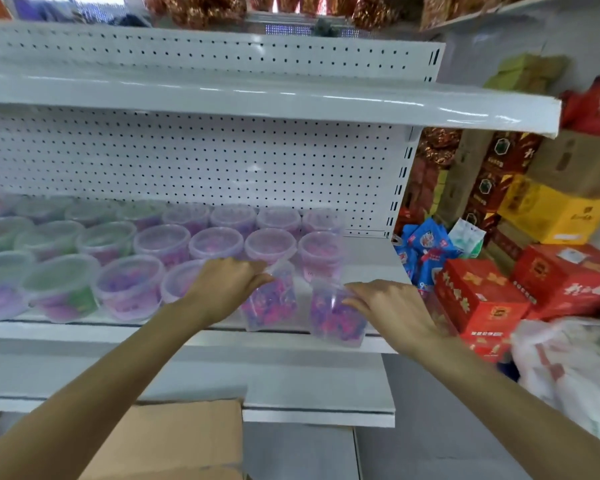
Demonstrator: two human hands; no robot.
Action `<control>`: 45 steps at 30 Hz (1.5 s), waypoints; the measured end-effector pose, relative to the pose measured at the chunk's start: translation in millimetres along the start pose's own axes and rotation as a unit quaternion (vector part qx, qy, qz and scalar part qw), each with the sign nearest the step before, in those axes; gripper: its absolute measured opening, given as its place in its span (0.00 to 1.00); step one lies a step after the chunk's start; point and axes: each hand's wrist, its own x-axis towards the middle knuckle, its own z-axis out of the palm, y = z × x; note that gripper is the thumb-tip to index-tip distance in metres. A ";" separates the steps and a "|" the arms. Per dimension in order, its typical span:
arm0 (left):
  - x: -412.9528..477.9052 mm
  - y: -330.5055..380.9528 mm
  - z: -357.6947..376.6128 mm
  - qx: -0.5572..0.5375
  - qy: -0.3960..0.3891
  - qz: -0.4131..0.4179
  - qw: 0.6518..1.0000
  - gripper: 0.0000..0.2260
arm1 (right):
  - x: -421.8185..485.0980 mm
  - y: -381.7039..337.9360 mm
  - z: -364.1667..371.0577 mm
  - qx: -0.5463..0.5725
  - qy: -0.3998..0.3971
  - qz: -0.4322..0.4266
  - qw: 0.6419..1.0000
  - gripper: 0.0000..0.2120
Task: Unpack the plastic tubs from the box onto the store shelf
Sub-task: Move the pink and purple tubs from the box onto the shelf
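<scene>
Hands work at the front edge of the shelf (374,254): the left hand (229,282) pinches the rim of the left tub (272,306), and the right hand (385,306) curls round the side of the right tub (333,317) just beside it. Rows of filled tubs (129,282) (purple, some green) stand to their left; the cardboard box (174,441) lies below.

Bright, cool, even light fills the view. White glare streaks run along the front lip of the upper shelf (291,98), and a faint shadow sits just beneath it. Below it the tubs (163,242) smear with motion blur, worst leftward. The shelf's straight edges bow toward the corners.
</scene>
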 end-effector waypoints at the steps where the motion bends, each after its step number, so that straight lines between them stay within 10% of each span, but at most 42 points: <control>1: 4.2 -2.4 3.0 0.019 0.009 0.009 1.000 0.16 | 3.9 2.6 7.0 -0.013 0.009 -0.014 1.000 0.13; 12: -23.7 24.8 53.7 0.069 0.103 0.085 0.989 0.14 | -2.7 31.5 39.3 0.132 -0.072 -0.044 0.988 0.12; 21: -22.0 11.3 51.9 -0.176 -0.087 -0.022 0.980 0.34 | 8.9 25.9 35.2 0.168 -0.129 0.012 0.977 0.31; 31: -15.9 -11.2 46.8 -0.034 -0.159 -0.001 0.987 0.36 | 26.7 -7.5 51.6 0.117 -0.172 0.043 0.977 0.27; 38: 7.7 57.6 39.0 0.142 -0.142 -0.108 0.974 0.29 | 40.7 27.9 13.5 0.187 -0.365 -0.008 0.912 0.28; 45: 21.2 6.0 19.1 -0.166 -0.324 0.002 0.932 0.32 | 37.7 7.9 37.0 0.105 -0.280 0.077 0.951 0.31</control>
